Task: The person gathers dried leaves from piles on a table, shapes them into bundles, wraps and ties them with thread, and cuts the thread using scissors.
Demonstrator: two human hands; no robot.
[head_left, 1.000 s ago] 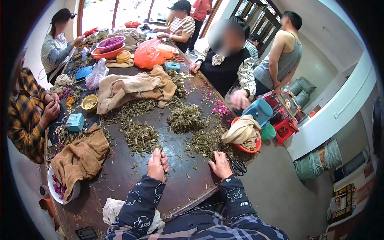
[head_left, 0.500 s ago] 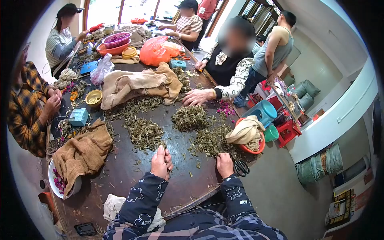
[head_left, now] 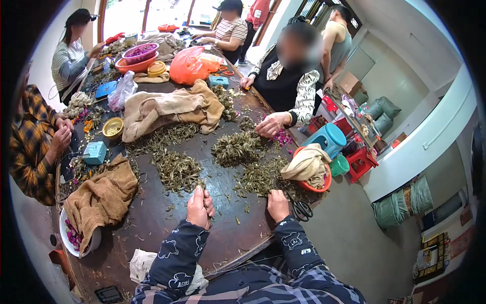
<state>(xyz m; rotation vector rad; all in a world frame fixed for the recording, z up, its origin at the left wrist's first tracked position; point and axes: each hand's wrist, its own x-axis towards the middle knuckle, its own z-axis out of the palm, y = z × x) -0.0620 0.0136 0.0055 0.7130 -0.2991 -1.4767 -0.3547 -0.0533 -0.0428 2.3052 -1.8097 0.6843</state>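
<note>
My left hand [head_left: 200, 206] is closed in a pinch on a small bit of dried leaf, just below a loose pile of dried leaves [head_left: 176, 171]. My right hand [head_left: 278, 205] rests on the dark table [head_left: 223, 228] with its fingers curled; what they hold, if anything, is hidden. It is at the lower edge of the scattered leaves [head_left: 260, 176]. Black-handled scissors [head_left: 302, 211] lie just right of it, near the table edge. A denser leaf bundle [head_left: 235, 149] sits farther up, between the two piles.
An orange basin [head_left: 326, 183] with a cloth stands at the right edge. Brown sacking [head_left: 104, 192] lies over a white bowl [head_left: 94, 244] at left. A co-worker's hand [head_left: 274, 124] is beyond the leaf bundle. Other people stand or sit around the table.
The co-worker's hand across the table reached in to the leaf bundle and has drawn back right, beside pink petals. The person in the grey vest has shifted left. My hands have barely moved.
</note>
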